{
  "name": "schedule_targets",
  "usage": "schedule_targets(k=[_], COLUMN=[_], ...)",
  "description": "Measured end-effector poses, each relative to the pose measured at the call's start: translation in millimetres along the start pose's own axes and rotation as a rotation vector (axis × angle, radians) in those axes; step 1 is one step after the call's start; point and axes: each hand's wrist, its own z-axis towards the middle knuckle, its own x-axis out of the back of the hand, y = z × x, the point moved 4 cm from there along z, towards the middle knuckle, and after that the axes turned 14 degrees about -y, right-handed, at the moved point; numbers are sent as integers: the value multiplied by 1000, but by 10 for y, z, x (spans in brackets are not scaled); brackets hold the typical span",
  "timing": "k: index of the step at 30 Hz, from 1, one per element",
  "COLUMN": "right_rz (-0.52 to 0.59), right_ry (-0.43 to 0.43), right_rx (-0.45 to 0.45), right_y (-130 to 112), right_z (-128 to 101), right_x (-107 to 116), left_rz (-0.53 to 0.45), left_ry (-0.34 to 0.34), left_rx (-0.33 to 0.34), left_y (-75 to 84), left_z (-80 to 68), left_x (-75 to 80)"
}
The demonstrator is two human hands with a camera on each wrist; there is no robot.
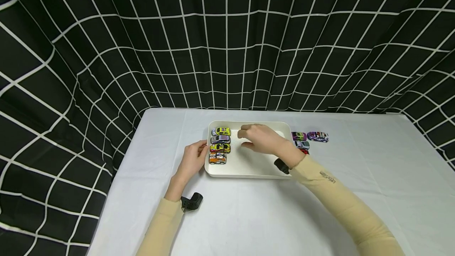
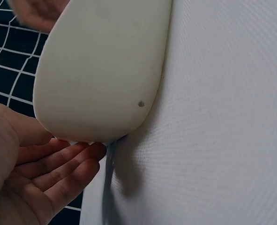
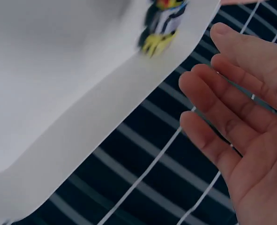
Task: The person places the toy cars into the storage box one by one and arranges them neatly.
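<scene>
White tray (image 1: 249,169), four toy cars (image 1: 219,145) inside, left column

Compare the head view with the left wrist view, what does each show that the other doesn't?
Only the head view shows the four toy cars lined up in the tray, more cars on the table right of it, and the right hand open above the tray. Only the left wrist view shows the tray's outer wall from below, with a small dark speck. Both show the white tray, the white table, and the left hand with straight fingers at the tray's edge.
</scene>
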Motion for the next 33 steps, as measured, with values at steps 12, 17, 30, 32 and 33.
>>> schedule_targets(k=[12, 17, 30, 32, 33], right_rz=[151, 195, 206, 200, 198], right_ry=[92, 124, 217, 219, 217], right_rx=[-187, -264, -429, -449, -459], right_y=[710, 937, 1384, 1429, 1449], right_z=[-902, -1232, -1825, -1873, -1893], right_x=[-89, -163, -413, -438, -450], left_rz=[2, -4, -9, -11, -11], left_ry=[7, 0, -5, -3, -4], left_rx=[-9, -9, 10, 12, 12], left_y=[-1, -3, 25, 23, 20], left_z=[3, -2, -14, -13, -12], left_x=[5, -2, 1, 0, -2])
